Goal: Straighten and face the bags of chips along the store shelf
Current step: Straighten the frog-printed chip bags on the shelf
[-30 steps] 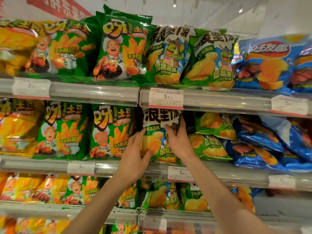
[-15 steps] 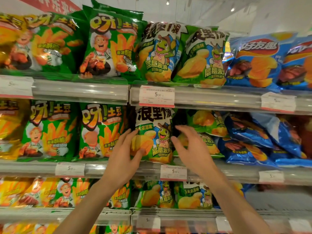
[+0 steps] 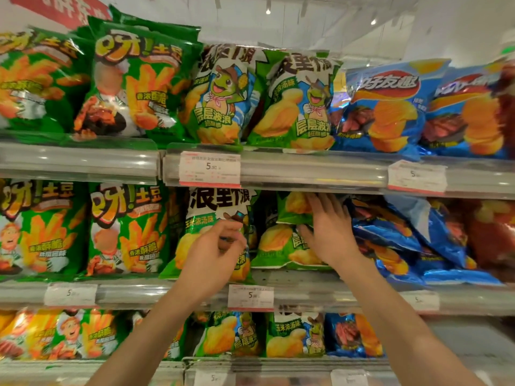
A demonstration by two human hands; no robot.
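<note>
Chip bags [image 3: 287, 240] lay toppled sideways at the middle shelf's front edge under the right hand's [image 3: 330, 232] straight fingers; left hand [image 3: 214, 252] hung loosely curled, empty.

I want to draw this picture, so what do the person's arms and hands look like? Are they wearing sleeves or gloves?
No gloves and no sleeves in view. Both forearms are bare from the bottom of the picture up to the wrists. The left hand and the right hand are bare too. No watch, bracelet or ring shows on the sides facing the camera. Draw two long, slim arms.
</note>
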